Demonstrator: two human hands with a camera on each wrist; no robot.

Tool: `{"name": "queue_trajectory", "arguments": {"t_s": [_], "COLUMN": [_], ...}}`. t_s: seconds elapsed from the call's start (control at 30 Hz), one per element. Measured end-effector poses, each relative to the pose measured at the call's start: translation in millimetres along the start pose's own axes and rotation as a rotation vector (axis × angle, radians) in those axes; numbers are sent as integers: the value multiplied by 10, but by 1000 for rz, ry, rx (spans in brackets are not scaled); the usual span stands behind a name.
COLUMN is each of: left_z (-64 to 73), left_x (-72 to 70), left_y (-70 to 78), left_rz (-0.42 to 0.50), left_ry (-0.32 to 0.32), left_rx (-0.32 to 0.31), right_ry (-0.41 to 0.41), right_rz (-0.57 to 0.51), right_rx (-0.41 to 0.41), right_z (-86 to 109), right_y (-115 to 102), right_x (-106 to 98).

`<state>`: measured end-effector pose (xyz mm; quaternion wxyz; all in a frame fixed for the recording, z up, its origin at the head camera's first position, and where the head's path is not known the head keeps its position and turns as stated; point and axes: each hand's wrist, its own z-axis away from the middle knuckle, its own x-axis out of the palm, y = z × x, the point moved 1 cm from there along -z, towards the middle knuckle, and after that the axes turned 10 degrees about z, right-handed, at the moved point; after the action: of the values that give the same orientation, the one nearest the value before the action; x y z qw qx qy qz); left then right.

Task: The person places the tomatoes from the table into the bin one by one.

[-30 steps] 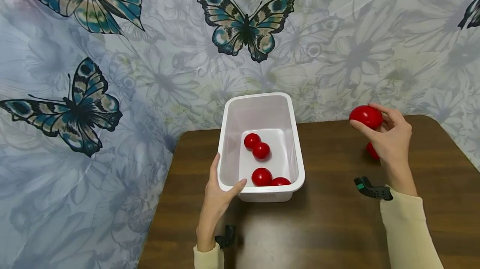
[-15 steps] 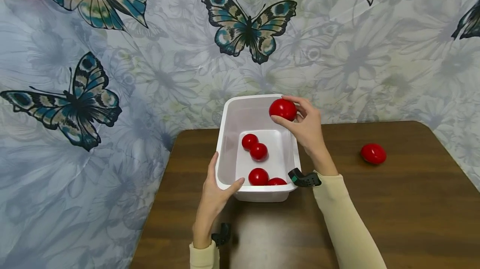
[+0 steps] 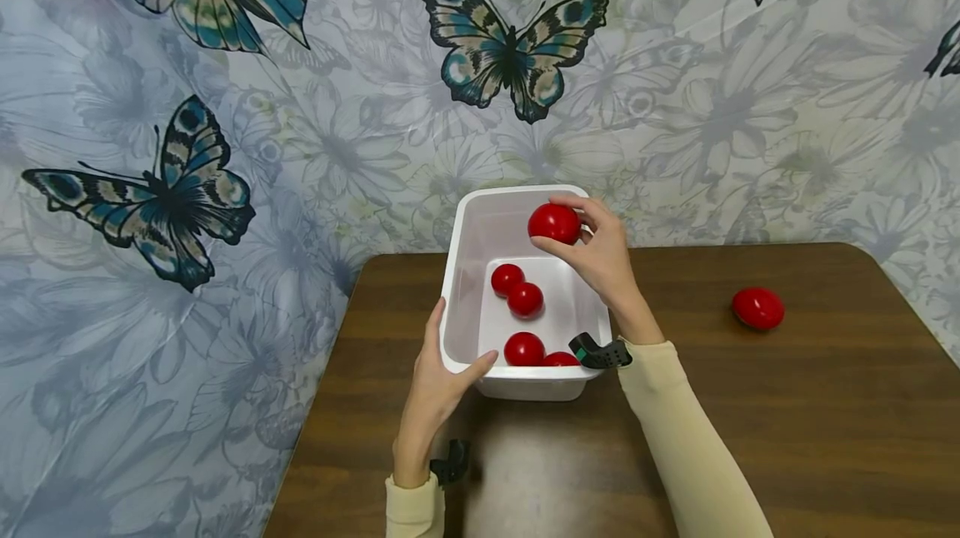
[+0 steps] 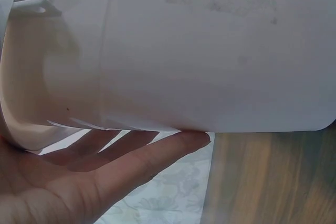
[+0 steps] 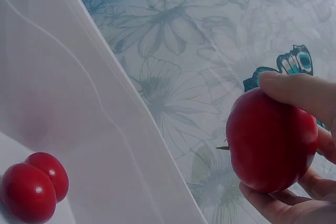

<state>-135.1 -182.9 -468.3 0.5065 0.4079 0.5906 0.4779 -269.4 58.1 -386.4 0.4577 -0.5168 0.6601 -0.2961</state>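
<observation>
My right hand (image 3: 600, 259) holds a red tomato (image 3: 553, 224) between thumb and fingers over the far right part of a white plastic tub (image 3: 468, 271). A short dark stem sticks out from this tomato (image 5: 273, 140) in the right wrist view. My left hand (image 3: 433, 392) grips the tub's near left corner, its thumb over the rim. Its fingers (image 4: 152, 158) lie along the outer wall in the left wrist view. Several tomatoes lie on the tub's floor, among them one tomato (image 3: 526, 301) touching another; the near rim partly hides one.
Another tomato (image 3: 758, 308) lies on the brown wooden table (image 3: 825, 438), right of the tub. Behind the table hangs a pale cloth (image 3: 337, 146) with flowers and butterflies. A black wrist camera (image 3: 600, 352) sits on the right wrist.
My right hand has carried its tomato leftward from above the table's right side to over the tub, with a further slight shift left. The left hand keeps its place on the tub.
</observation>
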Motion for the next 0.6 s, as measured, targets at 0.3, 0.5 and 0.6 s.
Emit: {"name": "queue_trajectory", "arguments": {"t_s": [0.3,0.5,0.6], "left_z": [2,-6,0], "left_x": [15,30,26], "left_y": [19,20,20], "left_rz": [-21,5,7], "left_ry": [9,-1,3], "left_rx": [-13,-6,-4], "right_ry": [-69,-80,-91], "right_rz": [-39,-51,-53], "right_rx": [-40,-58,-58], "right_z": [-38,-38,-34], "right_y": [5,-4,-2], "right_x": [10,-55,-63]}}
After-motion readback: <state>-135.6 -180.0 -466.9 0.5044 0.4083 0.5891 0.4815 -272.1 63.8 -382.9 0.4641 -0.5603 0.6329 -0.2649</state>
